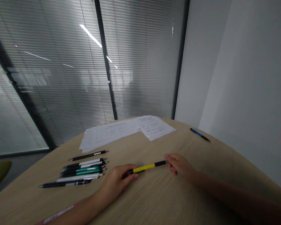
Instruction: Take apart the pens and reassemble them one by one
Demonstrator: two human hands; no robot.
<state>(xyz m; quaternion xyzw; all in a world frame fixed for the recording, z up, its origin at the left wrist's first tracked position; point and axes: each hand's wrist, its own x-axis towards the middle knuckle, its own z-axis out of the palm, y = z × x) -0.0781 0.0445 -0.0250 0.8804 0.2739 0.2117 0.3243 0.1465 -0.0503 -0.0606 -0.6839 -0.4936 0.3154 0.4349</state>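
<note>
A yellow pen with black ends (145, 167) lies between both hands just above the wooden table (168, 200). My left hand (118, 181) is closed around its left end, thumb on top. My right hand (179, 164) pinches its right black end with curled fingers. Left of my left hand lies a row of several pens (84, 171), black, white and green, side by side. One black pen (89, 155) sits apart behind that row.
Printed paper sheets (112, 132) and another sheet (154, 126) lie at the table's far side. A blue pen (200, 135) rests near the far right edge. Glass walls with blinds stand behind; a white wall is on the right.
</note>
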